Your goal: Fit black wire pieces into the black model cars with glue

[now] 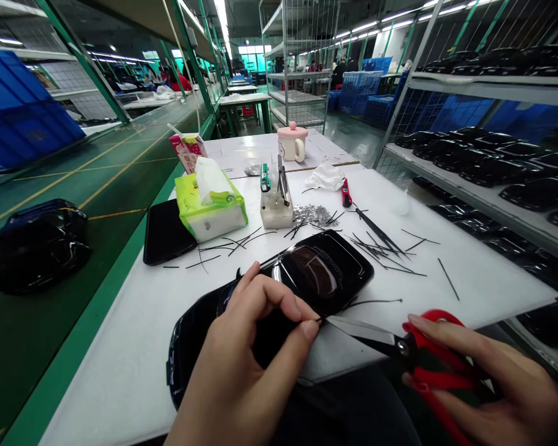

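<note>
A glossy black model car body [348, 254] lies on the white table in front of me. My left hand [255, 347] reaches over it, thumb and forefinger pinched at its near edge on a thin black strip, mostly hidden by the fingertips. In my right hand [497, 378] are red-handled scissors [402, 347], held by the loops. Their tips touch or nearly touch the spot beside my left fingertips, and the blades look almost closed. Another thin black strip [376, 301] sticks out from the car's right side.
Black strip offcuts [376, 254], tweezers [381, 232] and a red-handled tool [346, 193] lie beyond the car. Farther back are a small block holder [277, 214], a tissue pack [214, 217], a black tablet-like slab [165, 235] and a lidded mug [292, 145]. Racks of black shells [483, 155] stand right.
</note>
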